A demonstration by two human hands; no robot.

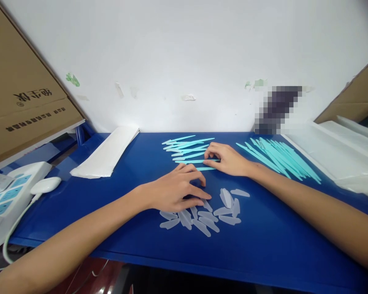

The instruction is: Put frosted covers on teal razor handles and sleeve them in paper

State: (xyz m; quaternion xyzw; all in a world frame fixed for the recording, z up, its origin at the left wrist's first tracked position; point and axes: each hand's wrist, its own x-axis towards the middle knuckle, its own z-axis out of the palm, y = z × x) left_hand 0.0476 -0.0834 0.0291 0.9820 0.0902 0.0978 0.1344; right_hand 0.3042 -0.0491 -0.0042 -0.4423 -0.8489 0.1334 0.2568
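My left hand [176,188] rests palm down on the blue table [263,245], fingers curled over the near pile of several translucent plastic caps [202,214], thumb and fingertips pinched at one of them. My right hand [227,159] lies further back, its fingertips pressed on a thin teal stick at the edge of a small pile of teal sticks [187,149]. A larger heap of the same teal sticks [279,157] lies to the right of that hand.
A stack of white paper sleeves [106,153] lies at the back left. Clear plastic bags [334,151] cover the right side. A white power strip [9,192] and a cardboard box [21,90] stand left. The white wall is close behind.
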